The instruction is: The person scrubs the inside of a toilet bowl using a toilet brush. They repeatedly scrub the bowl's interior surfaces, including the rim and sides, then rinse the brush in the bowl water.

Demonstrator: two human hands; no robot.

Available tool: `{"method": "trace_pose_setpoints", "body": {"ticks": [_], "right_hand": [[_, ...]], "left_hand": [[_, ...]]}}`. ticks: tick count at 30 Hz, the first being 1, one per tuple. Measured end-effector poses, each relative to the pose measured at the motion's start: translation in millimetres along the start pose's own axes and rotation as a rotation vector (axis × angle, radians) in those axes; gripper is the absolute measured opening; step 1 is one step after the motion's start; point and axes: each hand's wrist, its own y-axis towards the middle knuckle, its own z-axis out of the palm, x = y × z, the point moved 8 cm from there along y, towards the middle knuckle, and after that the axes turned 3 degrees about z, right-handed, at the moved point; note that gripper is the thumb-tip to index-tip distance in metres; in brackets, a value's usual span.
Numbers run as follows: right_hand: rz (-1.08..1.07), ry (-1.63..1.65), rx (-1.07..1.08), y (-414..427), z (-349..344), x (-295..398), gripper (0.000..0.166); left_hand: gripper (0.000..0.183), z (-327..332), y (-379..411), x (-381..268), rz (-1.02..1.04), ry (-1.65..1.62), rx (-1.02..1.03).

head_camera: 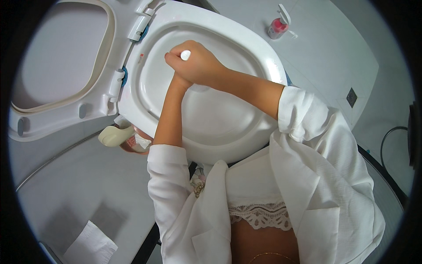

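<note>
My right hand (201, 64) is closed around a white rod-like handle (185, 55) over the bowl of a white ceramic toilet (224, 115). The rounded end of the handle sticks up out of the fist; its lower part is hidden. Directly under the right hand, my left hand (182, 81) shows only near its wrist; its fingers are covered, so its grip cannot be seen. Both forearms reach over the near rim. The white toilet seat (107, 71) stands raised at the left, its hinges on the bowl's rim.
A pink bottle with a white top (278, 28) stands at the upper right. Left of the bowl, a cream rounded object (113, 136) lies by a container with crumpled paper (142, 141). A white paper sheet (92, 244) is at lower left. A dark cable (384, 142) curves at far right.
</note>
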Motion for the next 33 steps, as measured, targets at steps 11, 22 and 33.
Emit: {"method": "trace_pose_setpoints", "body": {"ticks": [11, 22, 33], "right_hand": [[-0.121, 0.169, 0.11, 0.2, 2.6, 1.8, 0.033], [0.01, -0.073, 0.152, -9.2, 19.7, 32.6, 0.027], [-0.006, -0.026, 0.121, -5.0, 14.1, 22.0, 0.032]], "left_hand": [[0.01, -2.2, 11.1, -0.3, -0.008, 0.011, 0.034], [0.01, -8.0, -15.0, 8.2, -0.075, 0.002, -0.073], [0.011, -1.0, -12.8, 16.7, -0.091, -0.02, -0.091]]}}
